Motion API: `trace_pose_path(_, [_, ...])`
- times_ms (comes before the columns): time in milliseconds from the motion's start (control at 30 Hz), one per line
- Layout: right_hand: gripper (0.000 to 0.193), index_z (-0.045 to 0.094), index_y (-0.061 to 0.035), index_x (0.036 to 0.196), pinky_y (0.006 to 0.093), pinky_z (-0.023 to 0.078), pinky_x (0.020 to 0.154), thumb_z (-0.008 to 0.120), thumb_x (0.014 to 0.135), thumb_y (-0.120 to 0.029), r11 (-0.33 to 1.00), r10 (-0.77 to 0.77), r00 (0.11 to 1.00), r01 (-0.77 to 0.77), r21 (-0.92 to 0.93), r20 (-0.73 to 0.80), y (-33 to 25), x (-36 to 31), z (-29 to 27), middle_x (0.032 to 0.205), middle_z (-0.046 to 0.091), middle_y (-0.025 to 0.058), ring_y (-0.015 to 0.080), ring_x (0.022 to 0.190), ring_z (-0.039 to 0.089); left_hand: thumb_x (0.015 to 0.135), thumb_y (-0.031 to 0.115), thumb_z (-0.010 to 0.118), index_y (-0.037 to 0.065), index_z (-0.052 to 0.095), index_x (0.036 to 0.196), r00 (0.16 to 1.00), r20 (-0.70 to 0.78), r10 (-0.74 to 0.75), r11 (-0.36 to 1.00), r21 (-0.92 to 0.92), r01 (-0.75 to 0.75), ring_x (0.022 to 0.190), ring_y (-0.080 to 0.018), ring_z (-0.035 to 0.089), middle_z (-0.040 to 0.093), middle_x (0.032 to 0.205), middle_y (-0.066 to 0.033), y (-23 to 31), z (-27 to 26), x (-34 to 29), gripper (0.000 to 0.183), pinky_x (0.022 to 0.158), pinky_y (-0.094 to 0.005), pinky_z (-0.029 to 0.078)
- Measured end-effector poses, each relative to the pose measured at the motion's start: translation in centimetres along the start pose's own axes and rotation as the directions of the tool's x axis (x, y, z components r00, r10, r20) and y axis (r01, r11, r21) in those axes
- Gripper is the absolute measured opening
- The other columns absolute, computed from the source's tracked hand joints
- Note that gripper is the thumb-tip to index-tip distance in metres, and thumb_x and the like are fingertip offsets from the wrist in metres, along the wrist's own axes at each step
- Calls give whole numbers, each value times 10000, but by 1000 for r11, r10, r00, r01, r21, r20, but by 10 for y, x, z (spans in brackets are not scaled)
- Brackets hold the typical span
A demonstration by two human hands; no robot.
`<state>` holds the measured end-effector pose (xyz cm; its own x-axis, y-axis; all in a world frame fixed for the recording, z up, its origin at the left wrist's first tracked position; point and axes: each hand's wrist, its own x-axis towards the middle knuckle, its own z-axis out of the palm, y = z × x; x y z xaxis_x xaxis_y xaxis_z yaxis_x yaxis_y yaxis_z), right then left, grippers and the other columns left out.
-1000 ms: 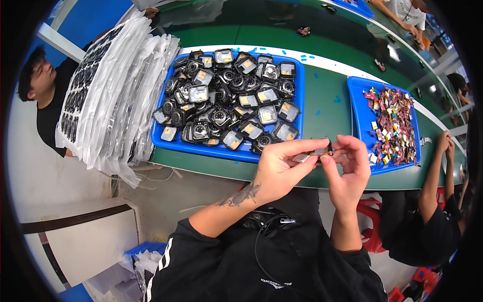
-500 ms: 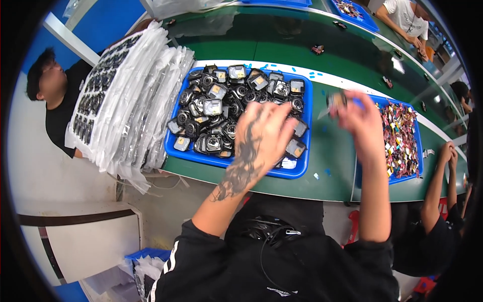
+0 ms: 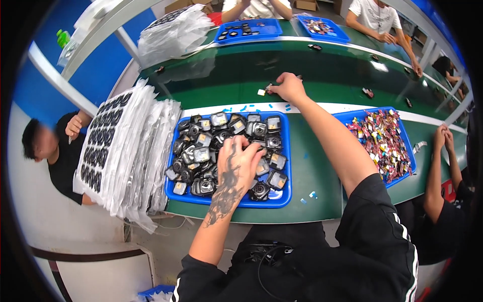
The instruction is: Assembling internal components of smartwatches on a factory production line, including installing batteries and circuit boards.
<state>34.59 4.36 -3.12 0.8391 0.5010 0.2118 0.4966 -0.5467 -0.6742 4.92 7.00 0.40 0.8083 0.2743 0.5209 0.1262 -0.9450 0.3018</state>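
Note:
A blue tray in front of me is heaped with black, watch-like housings, many with a pale window. My left hand lies over the heap with its fingers curled down among the housings. Its fingertips are partly hidden, so whatever they grip is unclear. My right hand is stretched out over the dark green belt beyond the tray. Its fingers are pinched on a small dark electronic part, beside which a white tab shows. A dark bit also peeks out behind this hand.
To the right stands a blue tray of small wired parts. Stacked plastic-wrapped sheets of black pieces rise at the left. Blue scraps dot the white ledge. Small parts lie on the belt. Co-workers sit left, right and across.
My right hand has swung from between the two trays, forward and left over the belt. My left hand stays over the housings, its fingers more curled. The whole view has shifted.

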Motion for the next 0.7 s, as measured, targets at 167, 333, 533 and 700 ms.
trace_pose_path(167, [461,696,-1,916,394,557,702,589,925,-448,960,-155,898,39,278,412,-39,-75,-55,850,700,156,261,772,692,701,80,788,154,722,1099,992,-71,105,989,-96,-112,782,-232,511,465,857,-59,18,-20,2,410,661,-357,472])
trace_pose_path(333, [360,609,17,958,230,525,563,521,1004,-329,709,-141,694,-427,561,706,-57,-203,-120,750,618,46,96,614,608,704,-107,700,61,723,963,989,-46,141,916,-372,-148,682,-161,587,524,1132,-128,36,-5,-9,310,610,-276,494])
trace_pose_path(533, [304,619,28,1004,235,530,589,522,1009,-259,565,12,867,-417,712,498,-28,-255,-133,757,624,43,94,633,607,935,-20,524,-37,351,1422,927,372,-51,-54,-928,369,1041,-195,630,518,1318,-197,80,12,-32,517,914,-299,499])
trace_pose_path(700, [282,647,55,922,282,545,584,569,975,-210,839,-54,873,-223,496,485,-33,-269,-149,735,686,109,141,633,680,964,12,532,-66,503,1270,876,464,-132,60,-879,474,1018,-170,638,671,1096,-168,82,14,-35,317,893,-269,499])
